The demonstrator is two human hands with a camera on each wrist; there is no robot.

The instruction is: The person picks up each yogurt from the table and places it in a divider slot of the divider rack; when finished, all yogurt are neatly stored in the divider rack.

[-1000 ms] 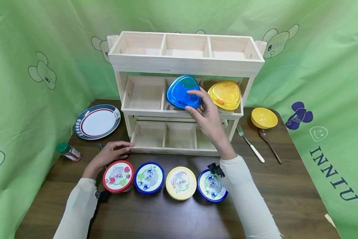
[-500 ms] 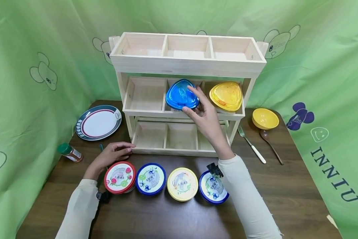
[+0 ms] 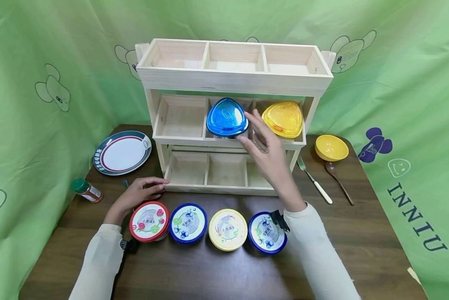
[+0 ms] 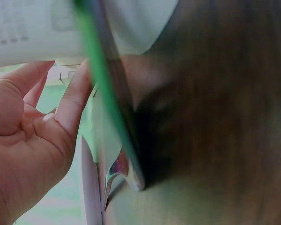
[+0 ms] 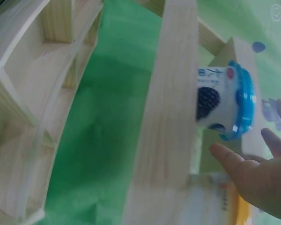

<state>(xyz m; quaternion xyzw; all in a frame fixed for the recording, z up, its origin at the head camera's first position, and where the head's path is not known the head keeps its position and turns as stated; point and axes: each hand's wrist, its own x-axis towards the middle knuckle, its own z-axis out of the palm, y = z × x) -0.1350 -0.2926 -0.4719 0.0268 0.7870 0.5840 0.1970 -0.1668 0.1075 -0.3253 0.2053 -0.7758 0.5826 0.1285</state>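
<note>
A yogurt cup with a clear blue lid [image 3: 227, 118] stands in the middle compartment of the wooden rack's [image 3: 232, 83] middle tier. Just right of it is my right hand [image 3: 269, 156], fingers extended and spread, not wrapped round the cup; whether a fingertip touches the lid I cannot tell. The right wrist view shows the cup's white side [image 5: 210, 96] with a dark berry print. A yellow-lidded cup [image 3: 283, 119] fills the compartment to its right. My left hand [image 3: 142, 193] rests its fingertips on the bottom tier's left front corner.
In front of the rack stand round tubs with red [image 3: 149, 221], blue [image 3: 188, 223], yellow [image 3: 228, 230] and blue [image 3: 267, 232] lids. A plate [image 3: 122, 153] and a green-capped shaker [image 3: 86, 190] are left; a fork [image 3: 316, 181], wooden spoon [image 3: 338, 183] and yellow bowl [image 3: 331, 148] are right.
The blue-lidded cup has come down and slightly left, now sitting in the middle compartment. My right hand has loosened from it and drawn back right. The left hand keeps its place.
</note>
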